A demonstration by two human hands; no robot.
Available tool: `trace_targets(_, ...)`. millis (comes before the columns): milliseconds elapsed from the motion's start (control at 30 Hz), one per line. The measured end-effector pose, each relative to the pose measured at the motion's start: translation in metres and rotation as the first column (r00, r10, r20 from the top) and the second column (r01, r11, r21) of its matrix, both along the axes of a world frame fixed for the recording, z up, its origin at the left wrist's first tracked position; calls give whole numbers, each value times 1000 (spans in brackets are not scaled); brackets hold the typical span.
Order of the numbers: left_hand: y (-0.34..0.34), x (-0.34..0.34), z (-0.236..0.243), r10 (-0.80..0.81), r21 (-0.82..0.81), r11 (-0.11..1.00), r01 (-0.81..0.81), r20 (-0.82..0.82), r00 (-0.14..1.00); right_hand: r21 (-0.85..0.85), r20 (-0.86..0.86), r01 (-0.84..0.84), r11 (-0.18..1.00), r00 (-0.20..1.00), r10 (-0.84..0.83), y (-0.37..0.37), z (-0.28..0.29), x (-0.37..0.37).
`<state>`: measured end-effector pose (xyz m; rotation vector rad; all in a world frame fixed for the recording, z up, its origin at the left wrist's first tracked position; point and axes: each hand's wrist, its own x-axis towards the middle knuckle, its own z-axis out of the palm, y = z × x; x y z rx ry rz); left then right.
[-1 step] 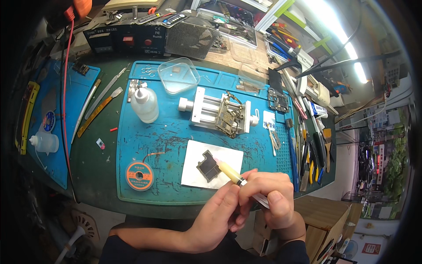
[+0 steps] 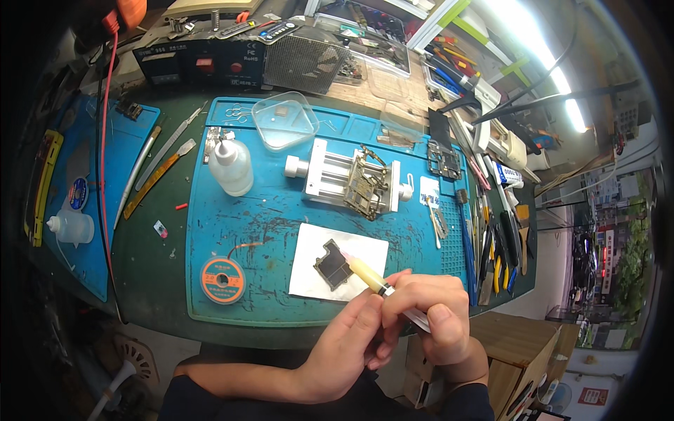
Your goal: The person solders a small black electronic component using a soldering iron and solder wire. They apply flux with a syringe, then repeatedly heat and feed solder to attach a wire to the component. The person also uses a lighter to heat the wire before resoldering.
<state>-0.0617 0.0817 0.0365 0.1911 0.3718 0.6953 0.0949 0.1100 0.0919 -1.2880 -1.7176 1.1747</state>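
Note:
My right hand (image 2: 439, 316) is closed on a syringe of pale yellow paste (image 2: 366, 272), angled toward a small dark L-shaped board piece (image 2: 331, 263). The piece lies on a white sheet (image 2: 309, 235). My left hand (image 2: 351, 337) is closed at the syringe beside my right hand, its thumb at the barrel's lower end; some fingertips are hidden. The syringe's tip is over the piece; whether it touches cannot be told. Above them a silver clamp fixture (image 2: 319, 168) holds a circuit board (image 2: 365, 186). All rest on a blue mat (image 2: 421, 256).
A squeeze bottle (image 2: 235, 172), a clear container (image 2: 284, 126) and an orange spool (image 2: 222, 284) surround the work. Pliers (image 2: 500, 274) and several tools lie at the right. A smaller blue mat (image 2: 102, 259) with a bottle is at the left. A black box (image 2: 196, 67) stands behind.

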Motion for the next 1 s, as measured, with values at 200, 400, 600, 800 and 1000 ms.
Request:
trace_targets(200,-1,2,0,8,12,1000,-8,-18,1000,-10,-7,10,1000,1000,-10,-2,1,1)
trace_targets(400,-3,1,-3,-32,27,999,32,-1,999,2,-29,10,1000,1000,-10,-7,0,4)
trace_targets(600,-5,1,-1,-35,46,998,35,-19,999,-7,-22,-57,998,998,57,-10,2,11)
trace_targets(800,-7,2,-2,-43,40,998,43,-17,999,26,-28,-19,999,999,19,-14,1,9)
trace_targets(1000,-11,3,-2,-61,-2,998,61,-5,998,-4,-49,-2,1000,999,1,-16,4,8)
